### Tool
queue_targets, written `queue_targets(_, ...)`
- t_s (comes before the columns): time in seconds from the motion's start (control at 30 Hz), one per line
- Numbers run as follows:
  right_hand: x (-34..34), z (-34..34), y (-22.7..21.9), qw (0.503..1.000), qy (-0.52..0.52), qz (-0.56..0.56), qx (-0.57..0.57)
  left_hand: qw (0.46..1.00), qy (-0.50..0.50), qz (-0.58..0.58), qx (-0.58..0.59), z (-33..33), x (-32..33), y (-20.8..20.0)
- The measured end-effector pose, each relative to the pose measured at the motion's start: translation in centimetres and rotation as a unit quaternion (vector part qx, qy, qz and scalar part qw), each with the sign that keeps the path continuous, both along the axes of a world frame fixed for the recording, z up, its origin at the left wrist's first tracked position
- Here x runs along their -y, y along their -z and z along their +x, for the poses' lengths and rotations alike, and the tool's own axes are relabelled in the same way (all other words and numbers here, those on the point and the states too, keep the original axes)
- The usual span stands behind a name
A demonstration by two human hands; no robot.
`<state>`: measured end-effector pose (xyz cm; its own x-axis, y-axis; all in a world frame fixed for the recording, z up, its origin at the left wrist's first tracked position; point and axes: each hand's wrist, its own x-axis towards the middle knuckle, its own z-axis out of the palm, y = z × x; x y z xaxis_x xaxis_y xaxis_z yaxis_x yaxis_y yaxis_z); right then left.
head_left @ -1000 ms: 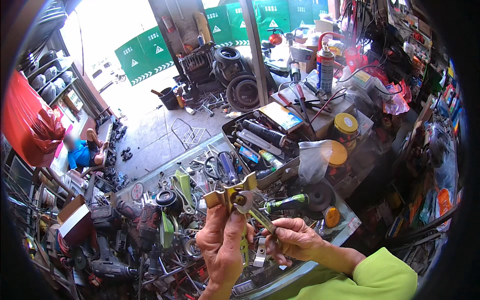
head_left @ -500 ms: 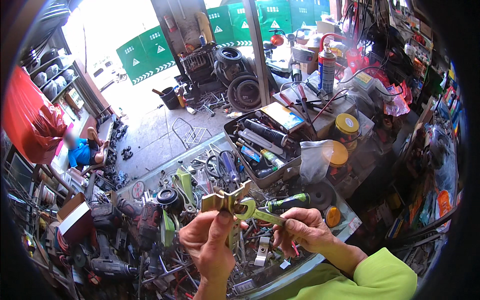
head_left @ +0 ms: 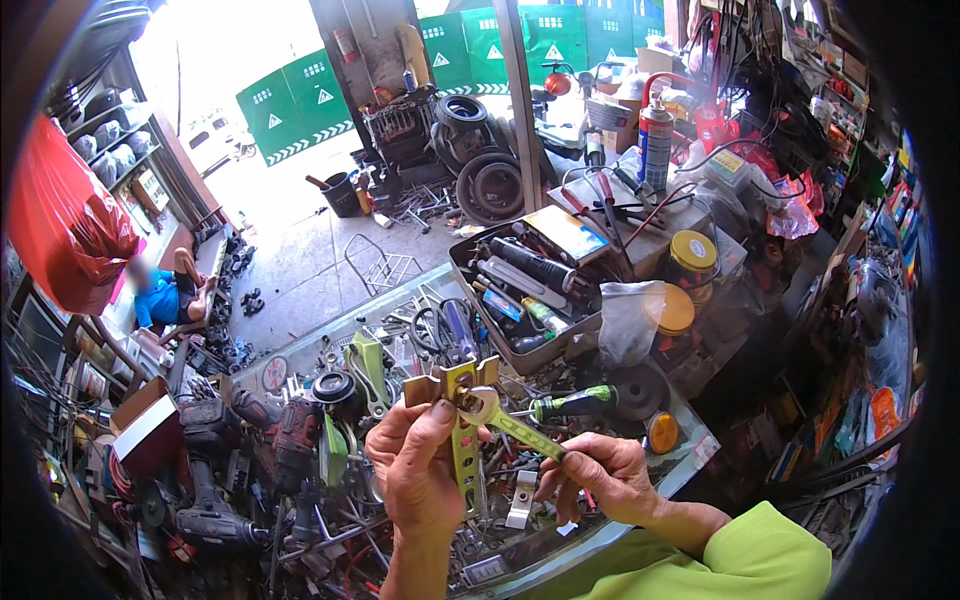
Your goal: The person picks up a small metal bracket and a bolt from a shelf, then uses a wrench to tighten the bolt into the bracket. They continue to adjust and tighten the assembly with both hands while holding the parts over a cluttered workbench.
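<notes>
Over the cluttered workbench, my left hand (head_left: 418,465) pinches a brass-coloured metal bracket (head_left: 424,390) between thumb and fingers. A strip with a row of holes (head_left: 466,462) hangs down from the bracket beside the fingers. My right hand (head_left: 610,478) is closed on the lower end of a spanner (head_left: 528,434), which slants up to the left. The spanner's open jaw sits at the middle of the bracket, around or against a small fastener; which of the two I cannot tell. Below the spanner lies a small bent silver plate (head_left: 521,499).
A green-and-black screwdriver (head_left: 575,403) lies just past the spanner. Behind it stands a tray of tools (head_left: 590,330), with yellow-lidded jars (head_left: 694,250) to its right. Cordless power tools (head_left: 217,510) crowd the left. Far left, a person in blue (head_left: 160,298) sits near a red bag (head_left: 70,225).
The bracket has turned in my left hand, so its holed strip now shows more fully. The spanner slopes more steeply, its held end lower, with my right hand slightly down and left.
</notes>
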<state>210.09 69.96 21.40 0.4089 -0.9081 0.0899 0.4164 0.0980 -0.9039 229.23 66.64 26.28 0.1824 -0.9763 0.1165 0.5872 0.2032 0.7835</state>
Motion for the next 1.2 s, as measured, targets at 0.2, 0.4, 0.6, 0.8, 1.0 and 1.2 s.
queue_targets(0.2, 0.5, -0.8, 0.3, 1.000, 0.003, 0.000, -0.003, 0.999, 0.042, -0.021, 0.008, 0.3, 0.1, -0.4)
queue_targets(0.4, 2.2, -2.7, 1.0, 1.000, 0.008, 0.001, 0.025, 0.993, 0.114, -0.006, 0.011, 0.6, 0.4, 0.0)
queue_targets(0.6, 0.1, -1.5, 1.1, 0.998, 0.062, 0.000, -0.018, 0.990, 0.135, 0.020, -0.038, -0.5, 0.7, -0.8)
queue_targets(0.8, -0.6, -0.1, 2.4, 0.997, 0.043, 0.024, -0.053, 0.990, 0.136, 0.045, -0.016, -0.7, 1.5, 0.7)
queue_targets(1.0, -1.1, 1.3, 1.4, 0.997, -0.005, 0.066, -0.033, 0.988, 0.129, 0.081, -0.026, -0.2, 0.0, -0.3)
queue_targets(1.2, -1.1, 0.8, 0.3, 0.993, 0.072, -0.045, -0.081, 0.986, 0.154, 0.058, -0.018, -1.2, 0.9, 0.2)
